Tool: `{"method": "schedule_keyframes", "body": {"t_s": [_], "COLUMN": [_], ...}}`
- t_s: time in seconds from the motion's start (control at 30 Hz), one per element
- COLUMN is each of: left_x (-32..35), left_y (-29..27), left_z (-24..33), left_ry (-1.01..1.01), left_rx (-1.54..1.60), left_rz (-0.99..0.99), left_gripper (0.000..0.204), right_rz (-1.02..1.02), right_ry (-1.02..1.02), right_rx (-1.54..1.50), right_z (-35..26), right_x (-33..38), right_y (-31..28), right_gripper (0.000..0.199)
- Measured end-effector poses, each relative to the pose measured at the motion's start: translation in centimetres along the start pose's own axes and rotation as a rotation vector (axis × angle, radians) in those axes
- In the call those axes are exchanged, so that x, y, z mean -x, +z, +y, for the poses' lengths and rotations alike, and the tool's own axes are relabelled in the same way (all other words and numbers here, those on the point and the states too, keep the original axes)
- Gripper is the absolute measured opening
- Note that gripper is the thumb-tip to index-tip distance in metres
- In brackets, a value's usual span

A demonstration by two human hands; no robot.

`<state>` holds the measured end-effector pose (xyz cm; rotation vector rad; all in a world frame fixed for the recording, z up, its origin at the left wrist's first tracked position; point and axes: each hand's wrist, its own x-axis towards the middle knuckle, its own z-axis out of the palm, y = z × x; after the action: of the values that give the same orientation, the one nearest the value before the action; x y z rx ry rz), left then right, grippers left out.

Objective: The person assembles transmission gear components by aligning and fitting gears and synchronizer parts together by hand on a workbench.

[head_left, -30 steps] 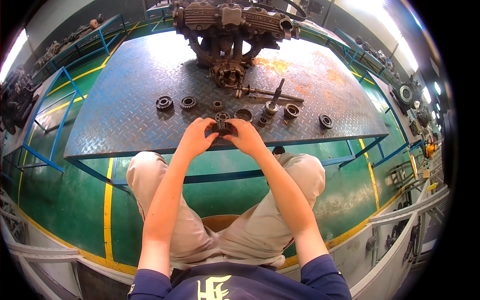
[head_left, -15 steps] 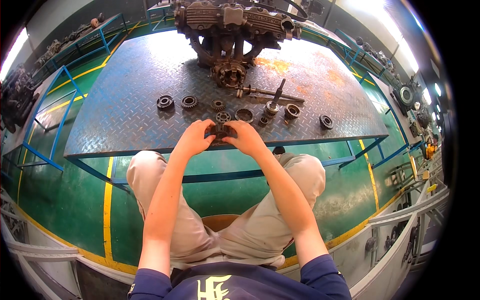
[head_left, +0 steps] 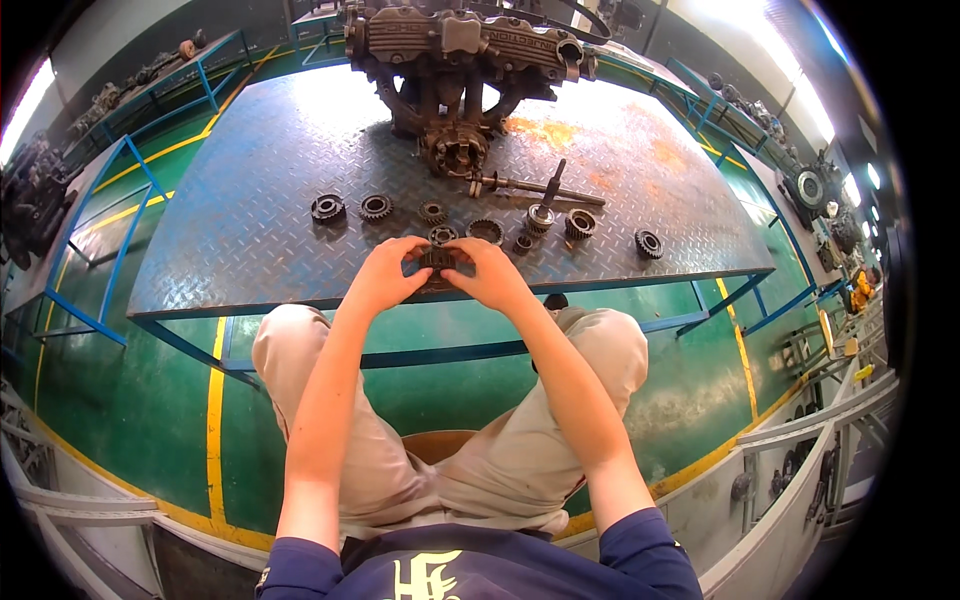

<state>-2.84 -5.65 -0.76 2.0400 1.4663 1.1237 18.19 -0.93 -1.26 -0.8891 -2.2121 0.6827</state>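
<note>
My left hand and my right hand meet over the near edge of a blue steel checker-plate table. Together they grip a small dark gear part, mostly hidden by my fingers. Just beyond my hands a row of loose dark gears lies on the plate: one gear at the left, another beside it, a ring-shaped gear close to my fingertips, and one gear far right. A shaft lies behind them.
A large rusty engine block stands at the table's far side. I sit with my knees under the table's front rail. The floor is green with yellow lines. Blue railings stand at left; machine parts line the right.
Both hands stayed together on the gear part and shifted only slightly; the gears on the table have not moved.
</note>
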Motion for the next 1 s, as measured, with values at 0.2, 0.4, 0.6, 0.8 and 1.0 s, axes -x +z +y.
{"method": "schedule_keyframes", "body": {"t_s": [0.2,0.4,0.6,0.8,1.0], "left_x": [-0.1,0.1,0.2,0.2,0.2], "left_y": [-0.3,-0.9,-1.0,-0.7,-1.1], "left_z": [-0.2,-0.5,-1.1,-0.7,0.3], "left_ry": [-0.029,-0.109,-0.112,-0.098,-0.083], "left_rx": [0.05,0.078,0.066,0.085,0.067], "left_rz": [-0.03,-0.046,-0.057,-0.026,-0.039], "left_gripper": [0.034,0.033,0.033,0.038,0.039], "right_rz": [-0.001,-0.018,-0.02,-0.013,-0.015], "right_ry": [-0.025,-0.044,-0.03,-0.028,-0.032], "right_rx": [0.026,0.067,0.018,0.015,-0.013], "right_z": [0.5,1.4,1.0,0.7,0.7], "right_x": [0.1,0.3,0.5,0.4,0.3], "right_y": [0.0,0.3,0.2,0.1,0.2], "right_gripper": [0.039,0.037,0.039,0.04,0.044]}}
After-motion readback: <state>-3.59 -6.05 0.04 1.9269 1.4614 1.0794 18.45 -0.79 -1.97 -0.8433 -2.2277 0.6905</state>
